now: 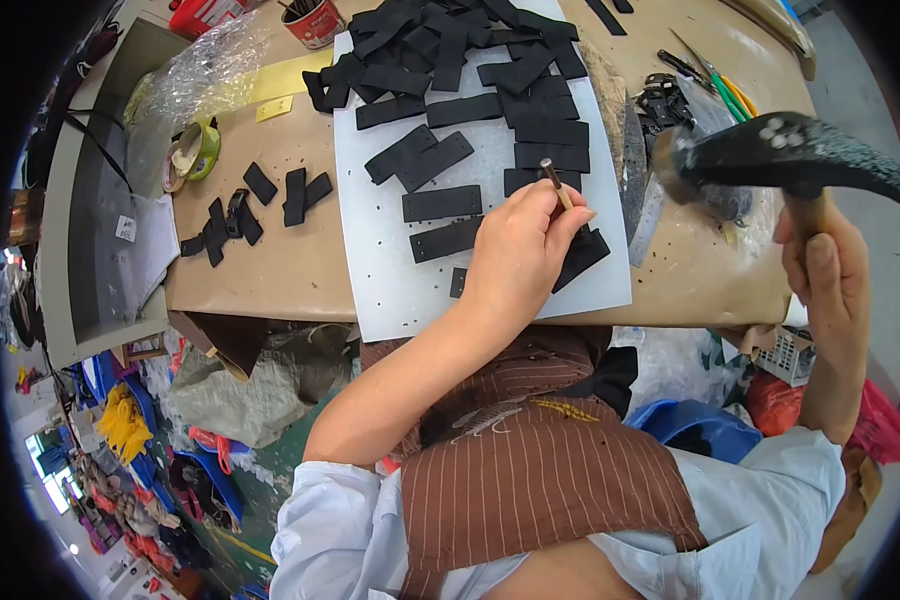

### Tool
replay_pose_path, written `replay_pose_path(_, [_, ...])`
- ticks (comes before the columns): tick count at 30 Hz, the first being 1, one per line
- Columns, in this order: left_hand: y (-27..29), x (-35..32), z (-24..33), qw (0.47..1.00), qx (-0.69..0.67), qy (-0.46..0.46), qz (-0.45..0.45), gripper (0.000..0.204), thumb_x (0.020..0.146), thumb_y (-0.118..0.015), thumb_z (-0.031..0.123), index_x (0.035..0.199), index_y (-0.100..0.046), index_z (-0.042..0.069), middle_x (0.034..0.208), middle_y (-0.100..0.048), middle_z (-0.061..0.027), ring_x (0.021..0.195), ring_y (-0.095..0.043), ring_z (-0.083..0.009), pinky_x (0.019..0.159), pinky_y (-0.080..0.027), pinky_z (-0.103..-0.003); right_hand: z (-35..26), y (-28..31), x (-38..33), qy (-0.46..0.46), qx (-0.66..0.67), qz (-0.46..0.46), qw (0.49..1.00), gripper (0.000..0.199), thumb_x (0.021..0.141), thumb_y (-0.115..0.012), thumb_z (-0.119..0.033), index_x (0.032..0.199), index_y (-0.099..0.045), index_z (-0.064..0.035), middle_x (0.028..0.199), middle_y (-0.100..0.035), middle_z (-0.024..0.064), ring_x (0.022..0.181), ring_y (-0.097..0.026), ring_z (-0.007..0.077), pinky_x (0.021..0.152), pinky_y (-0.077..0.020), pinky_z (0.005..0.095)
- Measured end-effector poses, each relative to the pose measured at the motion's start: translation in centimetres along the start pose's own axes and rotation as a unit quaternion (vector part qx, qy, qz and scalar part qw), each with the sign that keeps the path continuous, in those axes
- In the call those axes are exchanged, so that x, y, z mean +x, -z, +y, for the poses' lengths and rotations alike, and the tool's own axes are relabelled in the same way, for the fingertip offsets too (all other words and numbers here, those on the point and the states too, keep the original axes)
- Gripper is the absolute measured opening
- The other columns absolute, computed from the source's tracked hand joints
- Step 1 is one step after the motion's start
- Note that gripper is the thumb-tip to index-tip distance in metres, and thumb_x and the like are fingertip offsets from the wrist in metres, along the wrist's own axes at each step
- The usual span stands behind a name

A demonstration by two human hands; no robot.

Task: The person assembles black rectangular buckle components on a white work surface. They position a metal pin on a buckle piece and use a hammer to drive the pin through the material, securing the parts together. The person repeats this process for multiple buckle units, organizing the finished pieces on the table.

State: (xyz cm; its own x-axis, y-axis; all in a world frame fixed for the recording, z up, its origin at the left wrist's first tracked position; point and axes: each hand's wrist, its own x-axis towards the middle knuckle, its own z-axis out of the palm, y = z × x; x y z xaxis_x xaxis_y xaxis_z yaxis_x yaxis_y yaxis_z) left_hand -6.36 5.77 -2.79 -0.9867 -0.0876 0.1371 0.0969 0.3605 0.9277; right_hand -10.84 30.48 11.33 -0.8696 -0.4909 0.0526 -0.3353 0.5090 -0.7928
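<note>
Surface (260,285) topped by white sheet (375,300), centre frame. Heap of black strips (420,45) piled top centre, hole state unclear. Hammer (800,160) raised at right, handle gripped in right hand (828,265). Metal rod (549,172) pinched by left hand (523,245) at one strip (582,262), centre. Judged partway: specks (380,245) scattered, central strips (442,204) apparently holed.

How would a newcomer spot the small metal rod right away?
Find the white sheet on the brown worktop. Over its near right part, the left-hand grip holds a slim metal rod, its shiny top end sticking up. Unlike the flat, matte black strips around it, the rod is narrow, round and shiny.
</note>
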Motion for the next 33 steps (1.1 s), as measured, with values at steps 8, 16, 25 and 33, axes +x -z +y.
replay_pose_path(8, [0.0,0.0,0.1,1.0,0.014,0.002,0.002,0.011,0.091,-0.064,0.01,0.093,-0.063,0.0,0.076,-0.064,-0.005,0.064,-0.059,-0.0095,0.059,-0.048,-0.024,-0.9,4.0,1.6,0.026,0.106,0.104,0.989,0.043,0.103,-0.038,-0.039,0.107,-0.057,-0.0006,0.065,-0.05,-0.0041,0.05,-0.034,-0.0004,0.042,-0.0221,0.0168])
replay_pose_path(16, [0.0,0.1,0.2,0.996,-0.056,0.07,0.0,0.011,0.095,-0.059,0.008,0.098,-0.061,-0.002,0.089,-0.068,-0.0064,0.08,-0.067,-0.0104,0.07,-0.057,-0.025,4.5,-5.3,1.6,-0.02,-0.177,-0.066,0.982,0.027,0.095,-0.057,-0.025,0.083,-0.049,-0.0025,0.058,-0.047,0.0181,0.053,-0.05,0.0349,0.05,-0.0387,0.0401])
replay_pose_path(25, [0.2,0.2,-0.1,0.994,-0.077,0.074,-0.012,0.011,0.095,-0.058,0.008,0.097,-0.061,-0.003,0.091,-0.067,-0.0065,0.082,-0.067,-0.0112,0.073,-0.058,-0.026,4.2,-6.2,-3.3,-0.021,-0.206,-0.063,0.976,0.025,0.092,-0.06,-0.022,0.084,-0.05,-0.0007,0.065,-0.055,0.0195,0.06,-0.056,0.0403,0.053,-0.0416,0.0458])
replay_pose_path(33, [0.3,0.1,-0.1,0.999,-0.032,0.029,-0.022,0.01,0.091,-0.064,0.009,0.093,-0.063,-0.001,0.082,-0.066,-0.005,0.067,-0.06,-0.009,0.062,-0.05,-0.023,4.0,-4.2,-2.5,-0.039,-0.112,0.002,0.993,0.027,0.098,-0.052,-0.024,0.087,-0.052,0.0006,0.058,-0.04,0.0126,0.05,-0.037,0.0232,0.048,-0.0316,0.0345])
